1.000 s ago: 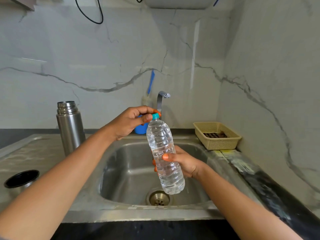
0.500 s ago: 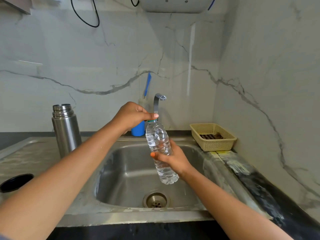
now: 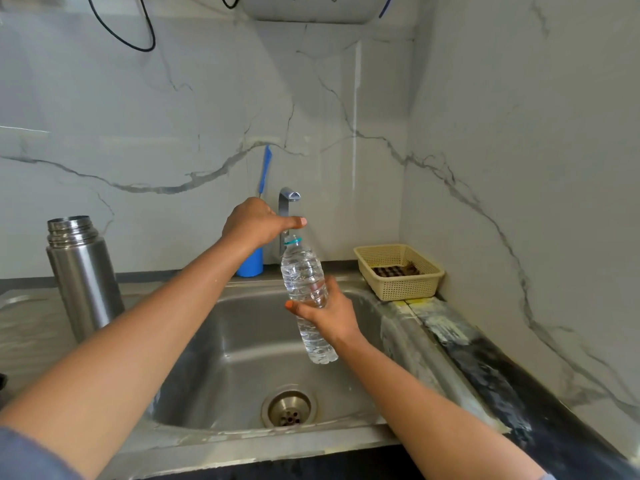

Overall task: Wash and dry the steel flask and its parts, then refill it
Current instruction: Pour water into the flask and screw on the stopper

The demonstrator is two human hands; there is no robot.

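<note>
The steel flask (image 3: 83, 278) stands upright and uncapped on the drainboard left of the sink. Over the sink basin (image 3: 225, 344), my right hand (image 3: 329, 315) grips the middle of a clear plastic water bottle (image 3: 302, 271), nearly full and tilted slightly. Only a teal ring shows at the bottle's neck, and no cap sits on it. My left hand (image 3: 258, 225) hovers just above the neck with its fingers curled and its thumb pointing right. The cap itself is hidden inside those fingers.
The faucet (image 3: 287, 202) rises behind the bottle. A blue cup (image 3: 251, 266) holding a blue-handled brush stands at the back rim. A beige basket (image 3: 398, 273) sits in the right corner. The drain (image 3: 289, 407) is below the bottle.
My left hand turned on the teal cap and has lifted off the neck, leaving the bottle uncapped. My right hand has carried the bottle a little further back over the sink.
</note>
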